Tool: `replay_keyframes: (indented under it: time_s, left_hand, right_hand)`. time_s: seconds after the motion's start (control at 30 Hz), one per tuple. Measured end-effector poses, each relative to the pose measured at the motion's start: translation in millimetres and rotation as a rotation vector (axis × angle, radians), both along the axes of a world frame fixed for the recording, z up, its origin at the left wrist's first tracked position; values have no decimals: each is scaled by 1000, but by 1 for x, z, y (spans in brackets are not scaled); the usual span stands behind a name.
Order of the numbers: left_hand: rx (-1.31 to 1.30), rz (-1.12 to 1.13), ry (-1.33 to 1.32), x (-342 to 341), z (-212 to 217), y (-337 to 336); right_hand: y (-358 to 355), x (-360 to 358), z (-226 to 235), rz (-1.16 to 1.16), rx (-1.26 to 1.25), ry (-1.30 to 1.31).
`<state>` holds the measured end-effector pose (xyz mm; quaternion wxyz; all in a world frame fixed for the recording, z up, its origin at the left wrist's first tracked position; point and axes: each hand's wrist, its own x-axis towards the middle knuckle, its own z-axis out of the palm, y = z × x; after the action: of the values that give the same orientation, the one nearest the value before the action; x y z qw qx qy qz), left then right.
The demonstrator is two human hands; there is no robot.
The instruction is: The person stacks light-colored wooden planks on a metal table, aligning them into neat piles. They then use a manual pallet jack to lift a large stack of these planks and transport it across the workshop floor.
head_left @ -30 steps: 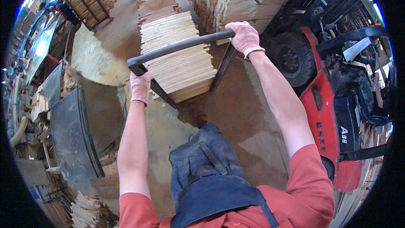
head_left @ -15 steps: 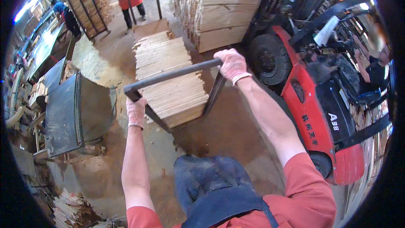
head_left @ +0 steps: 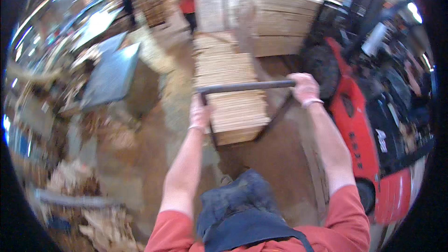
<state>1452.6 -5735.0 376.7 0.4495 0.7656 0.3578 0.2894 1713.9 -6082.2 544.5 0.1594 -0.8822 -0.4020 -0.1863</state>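
Note:
In a gloved grip, my right hand point(head_left: 306, 88) is closed round the right end of the cart's dark metal push handle point(head_left: 249, 87). My left hand point(head_left: 199, 113), also gloved, wraps the handle's left upright just below the corner. Beyond the bar lies a load of pale, narrow wooden strips point(head_left: 240, 109), stacked in layers on the cart. The handle's side posts slope down by the near end of this load. The cart's base and wheels are hidden.
A red forklift point(head_left: 357, 121) stands close on the right. Tall stacked boards point(head_left: 282, 23) rise ahead. Another person point(head_left: 187, 0) stands beyond the cart's far end. To the left are a dark-topped bench point(head_left: 112, 77) and, nearer, a heap of wood scraps point(head_left: 109, 228). Motion blurs the surroundings.
The cart, its load and both hands now appear farther right in the picture, and the handle looks more level. My grip stays on the handle. More wood scraps show at lower left.

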Motion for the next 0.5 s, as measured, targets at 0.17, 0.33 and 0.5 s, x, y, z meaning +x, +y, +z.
replay_keyframes:
  time_s: [0.17,0.33,0.5]
  left_hand:
    - [39,-16,189,-45,59,-156]
    - [-37,268,-63,-173,-13,-243]
    - [-102,353,-14,-215,45,-247]
  right_hand:
    - [-116,-45,4,114,-31,125]
    - [-190,-115,-91,206,32,112]
    - [-159,-144,-1,306,-111,245]
